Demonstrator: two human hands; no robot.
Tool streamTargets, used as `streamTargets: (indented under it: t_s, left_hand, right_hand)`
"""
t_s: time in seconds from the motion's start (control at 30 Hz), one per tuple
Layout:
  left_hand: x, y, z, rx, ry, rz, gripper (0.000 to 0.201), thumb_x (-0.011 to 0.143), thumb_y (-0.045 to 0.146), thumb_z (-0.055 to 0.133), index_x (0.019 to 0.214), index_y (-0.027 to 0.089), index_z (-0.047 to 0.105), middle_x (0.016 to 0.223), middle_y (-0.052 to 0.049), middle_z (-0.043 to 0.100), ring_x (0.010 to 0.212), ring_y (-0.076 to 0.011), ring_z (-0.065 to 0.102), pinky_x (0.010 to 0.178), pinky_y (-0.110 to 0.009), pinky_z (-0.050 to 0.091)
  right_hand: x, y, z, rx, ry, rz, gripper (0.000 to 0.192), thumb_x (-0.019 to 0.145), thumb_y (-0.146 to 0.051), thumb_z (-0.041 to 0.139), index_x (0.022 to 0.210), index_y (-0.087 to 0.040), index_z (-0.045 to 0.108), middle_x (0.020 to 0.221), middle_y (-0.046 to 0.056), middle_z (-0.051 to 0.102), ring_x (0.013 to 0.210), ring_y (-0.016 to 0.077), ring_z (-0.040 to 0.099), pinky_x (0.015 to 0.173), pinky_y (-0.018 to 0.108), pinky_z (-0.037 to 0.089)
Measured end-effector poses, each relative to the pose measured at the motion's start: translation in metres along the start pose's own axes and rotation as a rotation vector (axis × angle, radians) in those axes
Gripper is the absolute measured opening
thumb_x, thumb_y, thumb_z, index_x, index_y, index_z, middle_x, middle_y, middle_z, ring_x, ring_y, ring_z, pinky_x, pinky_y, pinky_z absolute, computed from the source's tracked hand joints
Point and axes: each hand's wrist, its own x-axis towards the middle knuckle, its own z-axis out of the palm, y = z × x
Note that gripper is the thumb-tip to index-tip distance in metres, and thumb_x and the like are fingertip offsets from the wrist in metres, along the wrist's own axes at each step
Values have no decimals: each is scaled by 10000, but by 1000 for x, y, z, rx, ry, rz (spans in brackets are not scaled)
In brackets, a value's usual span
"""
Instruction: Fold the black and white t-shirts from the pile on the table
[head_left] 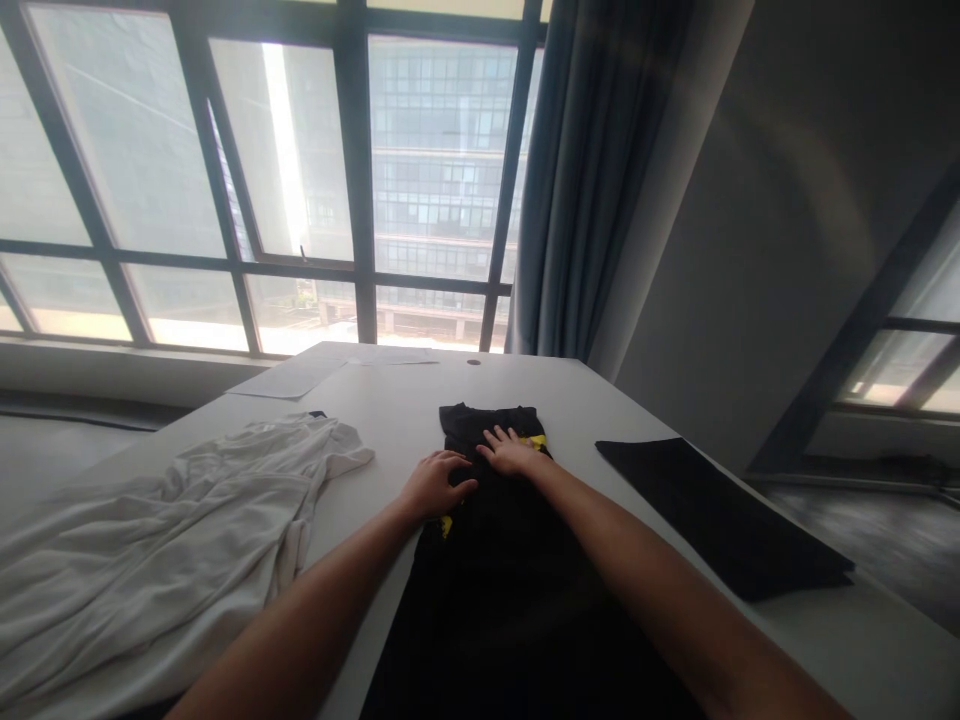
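Observation:
A black garment (510, 600) with small yellow marks lies lengthwise on the white table (405, 410), from its near edge toward the middle. My left hand (435, 485) rests on the garment's left edge with the fingers curled onto the cloth. My right hand (510, 450) lies flat on the garment's far part, fingers spread, beside a yellow patch (537, 441). The two hands are close together, almost touching.
A crumpled white garment (165, 540) covers the table's left side. A flat black cloth (720, 515) lies at the right near the table's edge. Sheets of paper (300, 378) sit at the far end. Windows and a grey curtain (592, 170) stand beyond the table.

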Motion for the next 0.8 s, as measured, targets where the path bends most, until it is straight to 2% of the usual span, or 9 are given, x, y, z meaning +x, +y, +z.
streamTargets:
  t_s: [0.1,0.2,0.27,0.37,0.47,0.57,0.8]
  left_hand:
    - [-1,3,-2,31,26,13,355,821,478,617,1076,260,732,1161,-45,688,1136,-271,573,1036,-396,429]
    - [-3,7,-4,75,42,-12,336,828,483,603,1044,266,742,1136,-50,682,1112,-276,569,1023,-416,427]
    - [-5,10,-6,115,40,-30,332,821,489,606,1033,272,743,1143,-54,673,1114,-286,563,1022,-441,418]
    - [-6,12,-7,134,39,-47,334,808,499,619,1023,275,741,1154,-54,668,1121,-293,561,1025,-456,410]
    - [-5,10,-7,49,85,-90,341,822,496,602,1037,264,730,1188,-51,656,1140,-277,568,1028,-421,420]
    - [-2,6,-6,-46,145,-159,317,832,443,593,1044,247,724,1217,-55,641,1157,-253,579,1037,-366,428]
    - [1,-1,-1,-68,154,-186,319,867,422,540,1065,235,708,1228,-63,643,1138,-246,606,1021,-341,440]
  right_hand:
    - [-17,-5,-5,-44,60,-56,622,984,-531,262,1534,-239,257,1604,102,183,1449,349,181,1123,615,133]
    - [-34,-16,-5,-1,111,-110,637,973,-553,300,1534,-254,255,1585,120,241,1421,354,256,1110,595,207]
    - [-45,-25,0,49,38,-53,679,957,-593,314,1548,-281,196,1600,135,178,1429,402,206,1074,648,225]
    - [-58,-39,10,88,-53,62,639,973,-551,287,1552,-323,142,1621,123,59,1442,454,62,1019,751,169]
    - [-65,-46,18,104,0,90,573,1000,-469,226,1550,-323,153,1624,107,52,1449,439,18,1021,764,117]
    - [-65,-46,24,112,65,86,564,1004,-470,187,1548,-318,172,1622,106,74,1451,430,19,1034,753,101]
    - [-54,-42,25,132,90,72,568,1000,-472,172,1543,-307,204,1623,95,81,1450,432,21,1049,741,89]
